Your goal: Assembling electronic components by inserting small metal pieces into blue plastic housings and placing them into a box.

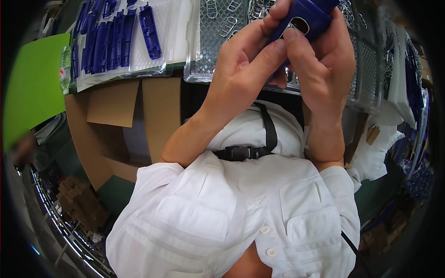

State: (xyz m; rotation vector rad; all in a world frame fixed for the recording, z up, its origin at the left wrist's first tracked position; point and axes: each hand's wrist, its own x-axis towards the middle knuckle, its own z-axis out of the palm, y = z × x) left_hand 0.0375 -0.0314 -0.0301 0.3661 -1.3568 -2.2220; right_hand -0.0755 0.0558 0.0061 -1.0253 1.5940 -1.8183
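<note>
Far-left tray (162, 22): blue parts (150, 34); far-middle tray (202, 55): metal loops (212, 9); near-left: open carton (162, 104).
My left hand (245, 55) and right hand (323, 65) curl closed round a blue casing (319, 15), far right of centre, right thumb at its metal-rimmed opening (300, 23).

No words or numbers can be read; no sign is legible either.

On the worktop (177, 73), a clear tray (134, 63) of blue parts (149, 33) is set by the near edge, toward the left. Beside it, a bumpy clear tray (200, 74) of metal loops (227, 26) is placed.
</note>
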